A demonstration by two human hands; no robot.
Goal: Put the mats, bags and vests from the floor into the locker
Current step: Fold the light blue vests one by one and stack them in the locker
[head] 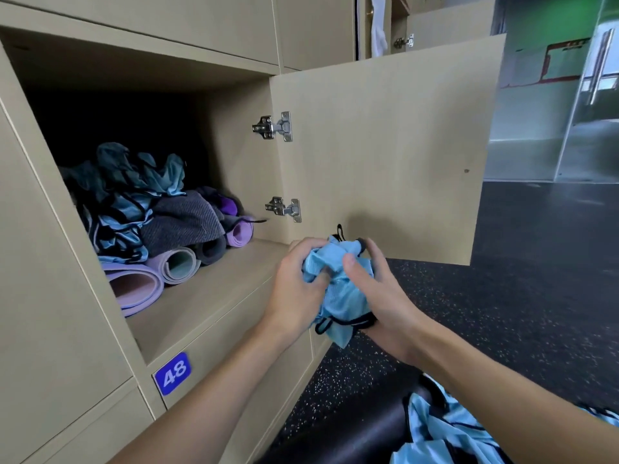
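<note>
A light blue vest (442,430) lies low on the right, on something black (351,426). Past it, a second blue vest (338,296) sits scrunched in a ball between both hands. The left hand (294,289) and the right hand (382,296) each keep a curled, tight grip on it. It is just outside the open locker (207,296), where rolled mats (140,286) and more vests (124,195) lie.

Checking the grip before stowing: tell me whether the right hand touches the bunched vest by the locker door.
Touching. The head view shows the right hand curled round the bunched vest, thumb pressed into it; the left hand grips it too.
</note>
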